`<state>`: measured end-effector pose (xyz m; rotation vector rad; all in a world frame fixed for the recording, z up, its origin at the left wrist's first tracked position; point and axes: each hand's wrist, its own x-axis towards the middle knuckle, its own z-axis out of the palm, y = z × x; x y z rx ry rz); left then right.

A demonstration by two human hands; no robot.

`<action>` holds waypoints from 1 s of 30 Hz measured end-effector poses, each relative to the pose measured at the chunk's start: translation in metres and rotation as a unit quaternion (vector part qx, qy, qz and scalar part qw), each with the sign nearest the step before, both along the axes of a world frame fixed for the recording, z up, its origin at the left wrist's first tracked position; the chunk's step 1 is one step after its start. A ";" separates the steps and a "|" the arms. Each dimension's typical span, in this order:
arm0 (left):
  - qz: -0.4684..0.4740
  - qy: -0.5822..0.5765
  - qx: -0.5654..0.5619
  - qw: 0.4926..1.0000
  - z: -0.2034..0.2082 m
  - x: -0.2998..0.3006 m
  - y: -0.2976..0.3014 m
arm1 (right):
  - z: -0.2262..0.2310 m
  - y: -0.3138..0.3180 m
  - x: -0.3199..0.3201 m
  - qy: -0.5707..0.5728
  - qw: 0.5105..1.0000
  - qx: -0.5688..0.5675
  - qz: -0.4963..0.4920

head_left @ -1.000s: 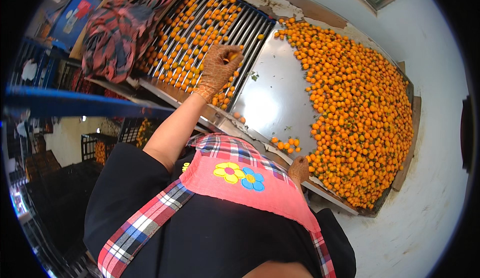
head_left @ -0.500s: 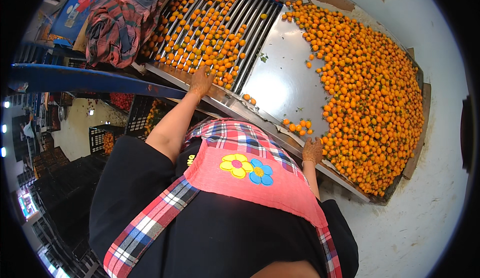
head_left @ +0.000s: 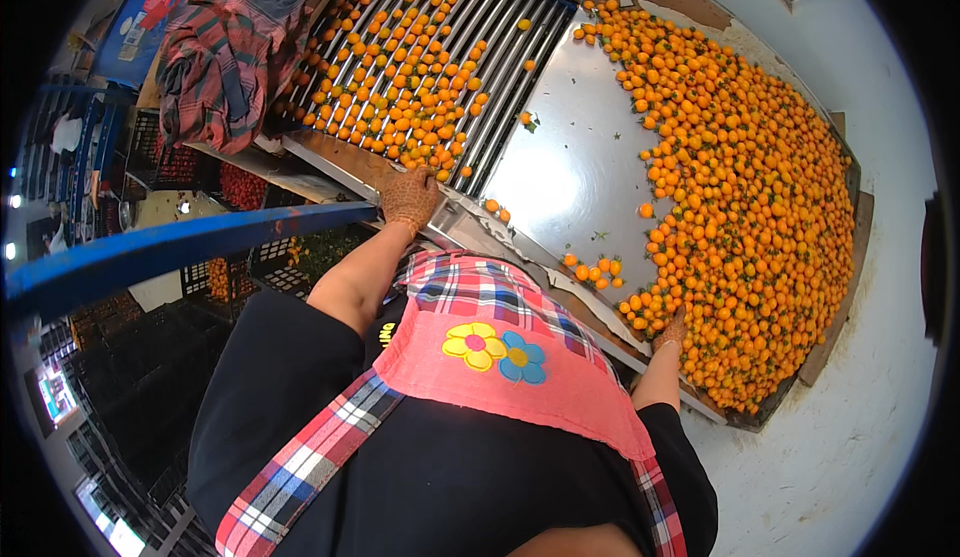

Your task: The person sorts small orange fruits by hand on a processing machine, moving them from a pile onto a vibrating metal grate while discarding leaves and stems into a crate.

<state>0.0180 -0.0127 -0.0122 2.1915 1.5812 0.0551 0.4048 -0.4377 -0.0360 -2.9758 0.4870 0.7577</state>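
My left hand [head_left: 410, 197], in a brown knit glove, rests flat on the near rim of the roller conveyor [head_left: 500, 67], holding nothing that I can see. Small oranges [head_left: 410, 87] lie spread across the rollers just beyond its fingers. My right hand [head_left: 672, 332], also gloved, sits at the near edge of the big heap of oranges [head_left: 740, 187] and touches the fruit. My pink apron with its flower patch [head_left: 500, 352] hides most of that hand, so its fingers are unclear.
A bare steel sheet [head_left: 570, 177] lies between rollers and heap, with a few stray oranges [head_left: 590, 269]. Another person in a plaid shirt [head_left: 230, 67] leans over the conveyor's far left. A blue bar [head_left: 170, 252] crosses below my left arm; dark crates [head_left: 130, 357] stand lower left.
My left hand has drawn back from out over the rollers to the conveyor's near rim. My right hand stays at the edge of the heap.
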 end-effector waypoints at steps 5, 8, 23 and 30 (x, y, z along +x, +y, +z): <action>0.018 -0.007 -0.019 1.000 0.005 0.004 -0.002 | -0.101 -0.015 0.062 0.153 0.448 -0.592 0.652; 0.020 0.010 -0.016 1.000 0.001 -0.001 -0.003 | -0.129 0.042 0.076 0.161 0.324 -0.617 0.699; 0.016 -0.013 0.042 0.999 0.003 -0.007 -0.011 | -0.121 0.432 0.083 0.021 0.828 0.357 0.432; 0.006 0.010 0.011 1.000 0.004 0.002 -0.005 | -0.039 0.391 0.017 0.142 0.811 -0.018 0.567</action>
